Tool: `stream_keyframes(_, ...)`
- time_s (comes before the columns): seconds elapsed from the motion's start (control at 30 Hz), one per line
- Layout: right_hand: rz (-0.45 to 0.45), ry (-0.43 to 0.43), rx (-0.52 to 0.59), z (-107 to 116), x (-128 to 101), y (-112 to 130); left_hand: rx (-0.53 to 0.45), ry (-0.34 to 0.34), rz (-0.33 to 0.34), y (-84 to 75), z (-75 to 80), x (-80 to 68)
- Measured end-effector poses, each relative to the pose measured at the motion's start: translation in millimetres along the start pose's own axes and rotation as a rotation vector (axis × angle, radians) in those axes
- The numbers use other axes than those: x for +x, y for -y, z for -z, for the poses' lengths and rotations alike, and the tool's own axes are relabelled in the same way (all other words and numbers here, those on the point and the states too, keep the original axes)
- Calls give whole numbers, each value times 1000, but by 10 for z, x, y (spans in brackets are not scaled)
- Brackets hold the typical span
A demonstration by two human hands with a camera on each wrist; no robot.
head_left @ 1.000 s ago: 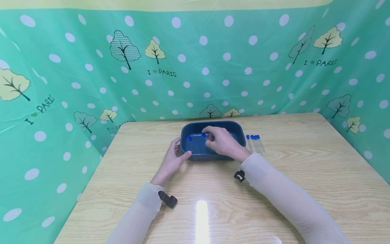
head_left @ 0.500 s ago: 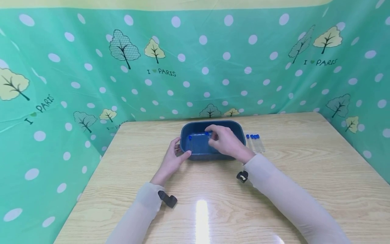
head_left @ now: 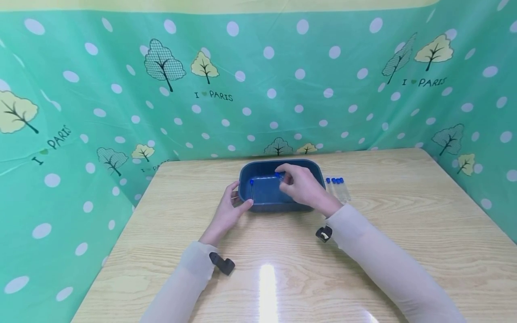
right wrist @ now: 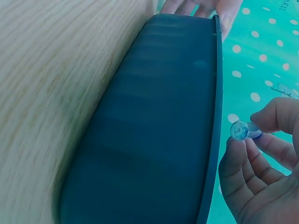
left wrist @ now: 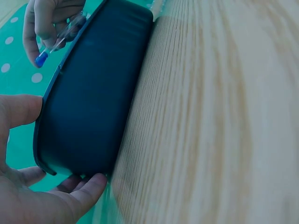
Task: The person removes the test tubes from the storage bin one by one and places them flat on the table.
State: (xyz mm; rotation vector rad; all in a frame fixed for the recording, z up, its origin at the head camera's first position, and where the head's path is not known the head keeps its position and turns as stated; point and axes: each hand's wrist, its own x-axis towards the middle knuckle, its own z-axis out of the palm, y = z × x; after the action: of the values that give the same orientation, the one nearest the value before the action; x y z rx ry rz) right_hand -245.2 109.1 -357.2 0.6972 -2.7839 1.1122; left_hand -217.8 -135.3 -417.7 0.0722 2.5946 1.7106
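Observation:
A dark blue plastic tub [head_left: 307,168] stands on the wooden table [head_left: 404,233]. My left hand [head_left: 237,200] grips the tub's left end, thumb on the near rim and fingers round the corner; the left wrist view shows that hand [left wrist: 28,186] against the tub wall [left wrist: 93,107]. Over the tub my right hand [head_left: 287,178] pinches a clear tube with a blue cap [head_left: 278,175]. The right wrist view looks at the tube's round end [right wrist: 239,130] beside the tub rim [right wrist: 216,93]. Another capped tube [head_left: 252,190] lies inside the tub at the left.
Three more blue-capped tubes [head_left: 338,188] lie side by side on the table just right of the tub. A green dotted curtain [head_left: 258,89] closes off the back and both sides. Bare wood stretches in front and to the right.
My right hand has carried the tube a little to the right and farther back over the tub. The left hand and the tub have stayed put.

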Motion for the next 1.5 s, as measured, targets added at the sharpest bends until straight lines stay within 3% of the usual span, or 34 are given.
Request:
stream_keyframes(0.7, -8, -80, -28, 93, -126, -95, -36, 1, 30, -2, 2, -1)
stream_keyframes(1.5, -60, -92, -38, 253, -262, -207, -18, 7, 38, 3, 5, 1)
